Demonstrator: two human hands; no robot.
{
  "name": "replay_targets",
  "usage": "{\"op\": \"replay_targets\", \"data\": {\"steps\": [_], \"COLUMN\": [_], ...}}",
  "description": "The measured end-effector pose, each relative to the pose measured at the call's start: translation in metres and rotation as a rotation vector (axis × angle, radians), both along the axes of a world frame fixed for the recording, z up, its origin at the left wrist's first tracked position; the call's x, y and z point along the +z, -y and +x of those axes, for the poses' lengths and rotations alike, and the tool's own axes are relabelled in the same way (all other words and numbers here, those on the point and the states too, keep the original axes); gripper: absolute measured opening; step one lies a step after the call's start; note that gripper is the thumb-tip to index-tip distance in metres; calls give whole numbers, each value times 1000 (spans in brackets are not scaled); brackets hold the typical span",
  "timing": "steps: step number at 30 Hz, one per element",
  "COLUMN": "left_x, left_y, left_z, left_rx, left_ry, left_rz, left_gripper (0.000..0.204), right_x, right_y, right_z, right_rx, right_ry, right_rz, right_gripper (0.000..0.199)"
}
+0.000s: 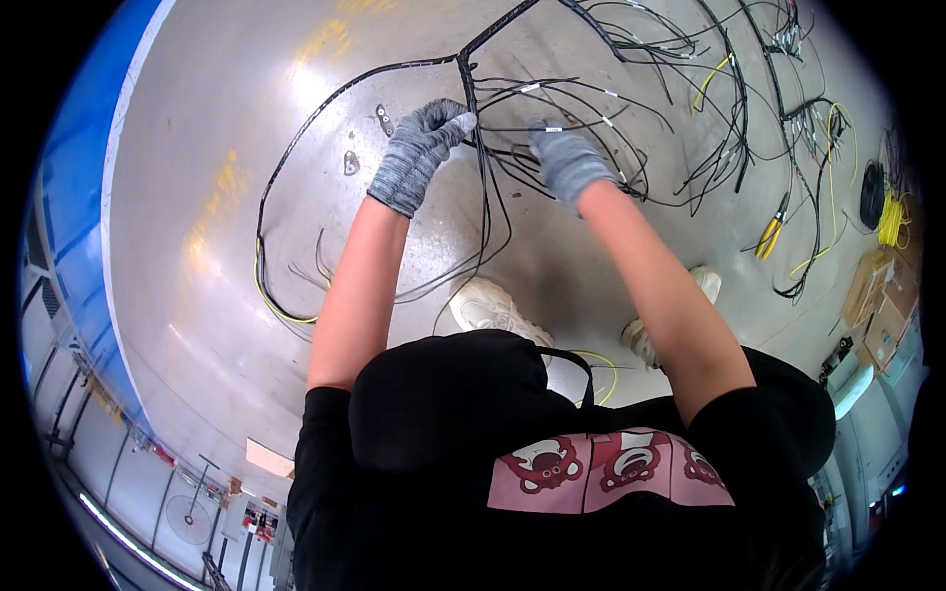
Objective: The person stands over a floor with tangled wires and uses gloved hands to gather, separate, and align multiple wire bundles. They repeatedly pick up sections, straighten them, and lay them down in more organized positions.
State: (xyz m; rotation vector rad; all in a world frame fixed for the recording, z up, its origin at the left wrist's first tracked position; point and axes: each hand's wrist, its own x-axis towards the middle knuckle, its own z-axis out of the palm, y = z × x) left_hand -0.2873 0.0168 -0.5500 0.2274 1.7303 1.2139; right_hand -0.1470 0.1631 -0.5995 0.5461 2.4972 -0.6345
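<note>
Gripping black wire harness: left hand, apparently right hand too.

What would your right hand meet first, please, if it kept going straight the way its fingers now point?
Probably the fan of thin black wires with white tags just beyond the right hand, part of the harness spread on the grey board. Depth is hard to judge here.

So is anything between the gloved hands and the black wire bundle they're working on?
Nothing visible. The left hand already grips the black wire bundle at its taped trunk, and the right hand rests among its loose branch wires. The yellow-handled pliers lie apart, to the right.
</note>
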Motion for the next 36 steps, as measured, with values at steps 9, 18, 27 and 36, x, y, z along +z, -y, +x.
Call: {"op": "replay_targets", "data": {"steps": [9,18,27,36], "left_x": [-9,6,10,14], "left_y": [5,3,4,4], "left_z": [4,11,16,17], "left_rx": [-21,-10,12,21], "left_ry": [56,118,158,128], "left_rz": [98,131,128,138], "left_gripper": [18,22,21,19], "right_x": [111,65,73,73], "right_y": [-15,3,-14,-8], "right_z": [1,-24,-32,-30], "right_rx": [-117,-138,20,59], "right_ry": [-468,-506,-350,-488], "right_rz": [-459,-249,-294,-188], "right_gripper": [17,19,15,16]}}
